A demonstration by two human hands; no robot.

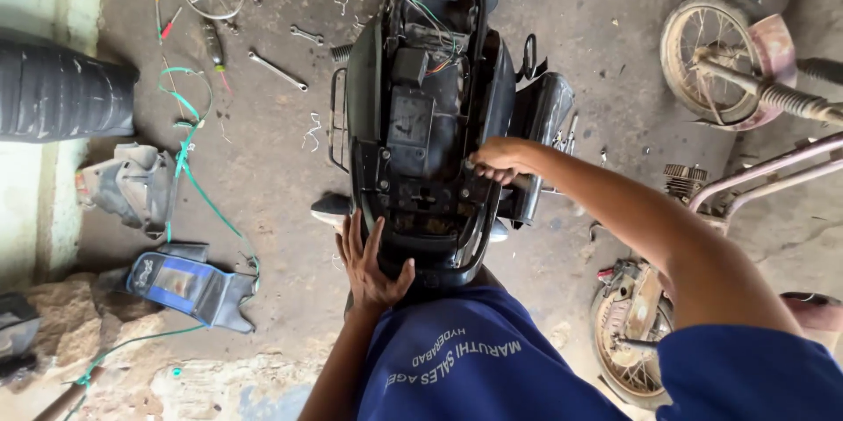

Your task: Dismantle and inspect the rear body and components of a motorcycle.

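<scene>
Right now the bike (421, 122) sits centre frame, seat off, long axis running straight away from the person, tail end nearest. L hand (371, 263) lies flat on the rear, fingers spread, gripping nothing. R hand (499, 160) has fingers curled at the rt frame rail; what they pinch can't be made out. Open floor (281, 166) to the left w/ spanners (277, 70); wheel (716, 57) crowds the right. Bike front is cut off at top.

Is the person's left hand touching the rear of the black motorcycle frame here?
Touching. The head view shows the left hand lying flat against the rear end of the black motorcycle, fingers spread on its tail section, with no gap visible.
</scene>
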